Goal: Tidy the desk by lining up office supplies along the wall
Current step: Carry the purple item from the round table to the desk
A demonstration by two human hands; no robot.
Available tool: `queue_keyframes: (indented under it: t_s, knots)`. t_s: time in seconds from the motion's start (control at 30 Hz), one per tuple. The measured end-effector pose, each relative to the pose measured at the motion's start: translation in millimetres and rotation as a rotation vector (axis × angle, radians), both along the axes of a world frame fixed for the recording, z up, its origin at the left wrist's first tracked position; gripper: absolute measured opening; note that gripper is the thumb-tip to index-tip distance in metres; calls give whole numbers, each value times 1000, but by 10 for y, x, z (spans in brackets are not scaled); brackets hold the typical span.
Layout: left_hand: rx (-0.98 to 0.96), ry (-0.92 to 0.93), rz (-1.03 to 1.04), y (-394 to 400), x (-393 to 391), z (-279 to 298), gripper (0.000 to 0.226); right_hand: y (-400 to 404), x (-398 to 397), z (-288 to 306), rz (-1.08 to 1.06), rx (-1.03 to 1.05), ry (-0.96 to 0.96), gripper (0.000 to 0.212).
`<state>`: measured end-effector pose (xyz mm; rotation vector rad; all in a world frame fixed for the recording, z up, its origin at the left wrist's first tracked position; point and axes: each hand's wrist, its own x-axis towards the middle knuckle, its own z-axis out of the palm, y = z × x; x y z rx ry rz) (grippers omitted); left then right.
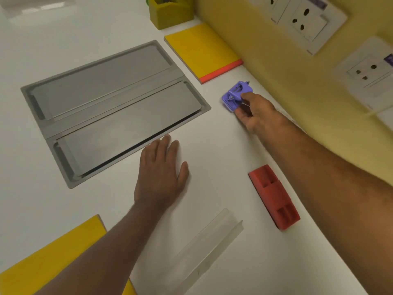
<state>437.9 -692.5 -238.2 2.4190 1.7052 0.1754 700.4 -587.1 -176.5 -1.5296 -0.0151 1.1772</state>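
The right hand [253, 112] is reaching far along the wall [265, 50], fingers curled and pinching the purple punch [235, 95], which is sitting on the desk [212, 135] just beside the wall's foot, between the yellow pad [197, 50] farther off and the red eraser [274, 196] nearer in. The left hand [160, 173] is lying flat and open on the desk, fingers spread, holding nothing, just near of the grey hatch [110, 107]. The pad and the green holder [170, 13] are already lining the wall at the far end. The eraser is looking like the next piece: its long axis is running roughly along the wall, close to it, lying right of the left hand and under the right forearm, so the right hand is the nearer one, I'd say
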Motion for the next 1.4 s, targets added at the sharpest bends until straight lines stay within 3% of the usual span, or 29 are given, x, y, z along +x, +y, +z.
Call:
queue_keyframes:
  t_s: [0.13, 0.43, 0.83, 0.93, 1.03, 1.1, 1.23, 1.4]
  knots:
    - [4, -5, 4, 6, 5, -7, 60, 213, -17, -3, 6, 2, -21, 36]
    - [37, 0, 10, 12, 33, -30, 60, 418, -131, 2, -26, -1, -79, 46]
    - [32, 19, 8, 8, 25, -16, 60, 444, -141, -83, 7, -25, -166, 41]
    - [38, 19, 12, 18, 23, -13, 60, 340, -123, -42, 48, -23, -177, 30]
    - [51, 18, 11, 22, 25, -1, 59, 90, -119, 32, 155, -58, -356, 8]
    - [58, 30, 6, 24, 28, 4, 59, -171, -106, 70, 264, -63, -586, 9]
    - [70, 40, 4, -1, 35, 16, 59, -956, -96, 139, 419, -94, -970, 35]
    - [85, 29, 1, -20, 63, 30, 57, -1927, -144, 99, 510, -330, -1167, 64]
